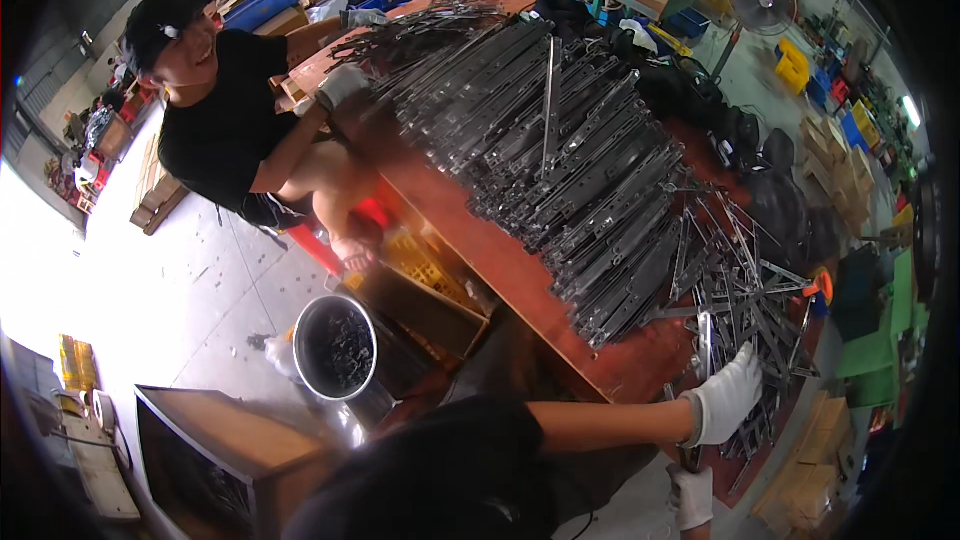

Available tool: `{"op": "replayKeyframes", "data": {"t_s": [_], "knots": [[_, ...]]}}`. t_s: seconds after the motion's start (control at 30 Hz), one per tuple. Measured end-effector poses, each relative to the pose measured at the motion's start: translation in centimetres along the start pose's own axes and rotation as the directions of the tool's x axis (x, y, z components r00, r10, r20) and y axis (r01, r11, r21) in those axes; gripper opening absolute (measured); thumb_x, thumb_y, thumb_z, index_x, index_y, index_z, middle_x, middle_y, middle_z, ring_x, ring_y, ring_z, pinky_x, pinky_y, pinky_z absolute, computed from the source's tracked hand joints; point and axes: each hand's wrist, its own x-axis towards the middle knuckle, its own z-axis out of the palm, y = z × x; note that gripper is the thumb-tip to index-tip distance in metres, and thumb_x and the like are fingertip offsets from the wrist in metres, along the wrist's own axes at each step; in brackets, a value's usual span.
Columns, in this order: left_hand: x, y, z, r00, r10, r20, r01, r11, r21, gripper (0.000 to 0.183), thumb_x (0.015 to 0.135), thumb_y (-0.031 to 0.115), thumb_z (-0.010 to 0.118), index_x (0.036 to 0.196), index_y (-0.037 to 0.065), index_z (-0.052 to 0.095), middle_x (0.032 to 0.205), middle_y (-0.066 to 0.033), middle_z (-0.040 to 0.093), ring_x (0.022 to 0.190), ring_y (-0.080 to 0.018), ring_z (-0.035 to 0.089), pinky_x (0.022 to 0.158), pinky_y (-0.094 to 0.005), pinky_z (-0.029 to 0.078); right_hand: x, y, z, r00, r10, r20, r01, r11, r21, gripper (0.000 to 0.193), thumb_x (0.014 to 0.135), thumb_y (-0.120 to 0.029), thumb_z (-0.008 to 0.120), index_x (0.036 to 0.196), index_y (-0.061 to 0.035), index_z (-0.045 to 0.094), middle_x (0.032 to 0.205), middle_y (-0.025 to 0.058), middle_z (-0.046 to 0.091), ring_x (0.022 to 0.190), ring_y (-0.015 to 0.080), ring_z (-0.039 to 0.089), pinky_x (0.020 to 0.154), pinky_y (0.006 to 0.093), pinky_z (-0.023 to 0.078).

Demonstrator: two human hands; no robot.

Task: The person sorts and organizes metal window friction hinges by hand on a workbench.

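Observation:
My left hand point(728, 398), in a white glove, reaches across the table corner with its fingers stretched out over a loose heap of metal strips point(765, 325). Lower down, the white-gloved right hand point(691, 496) is closed around a slim metal piece point(688, 457); its exact kind is unclear. Beside the heap, a broad stack of dark, slotted metal strips point(590, 200) lies in packed rows on the red tabletop point(440, 198). One lighter strip point(551, 105) rests across the stack.
A co-worker in black point(215, 120) sits at the left, gloved hands at the table's far strips. Below the near edge stand a metal bucket point(336, 348) of small dark parts, a yellow crate point(420, 265) and an open box point(215, 430). Dark bags point(775, 200) line the right side.

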Motion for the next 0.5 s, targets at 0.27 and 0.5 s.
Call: {"op": "replayKeyframes", "data": {"t_s": [0.27,0.5], "knots": [[-2.7,-3.2,6.4,0.973,0.222,0.059,-0.208,0.962,-0.177,0.047,0.078,0.034,0.072,0.123,0.019,0.071,0.145,-0.0140,0.054,0.142,-0.0388,0.042,0.124,-0.0590,0.022,10.6,12.8,8.2,0.925,-0.356,-0.130,0.370,0.922,0.109,0.018,0.087,-0.017,0.073,0.078,-0.0035,0.067,0.063,-0.0037,0.052,0.050,0.0081,0.044,0.046,0.0289,0.034],[-4.7,-2.3,9.2,0.984,0.173,-0.033,-0.175,0.934,-0.311,0.065,0.074,0.037,0.078,0.133,0.014,0.063,0.146,-0.0154,0.052,0.144,-0.0409,0.040,0.124,-0.0603,0.023,8.5,13.0,12.1,0.900,-0.304,-0.311,0.378,0.901,0.212,0.019,0.089,-0.017,0.072,0.076,-0.0064,0.064,0.064,-0.0066,0.047,0.051,0.0054,0.038,0.048,0.0289,0.027]]}}
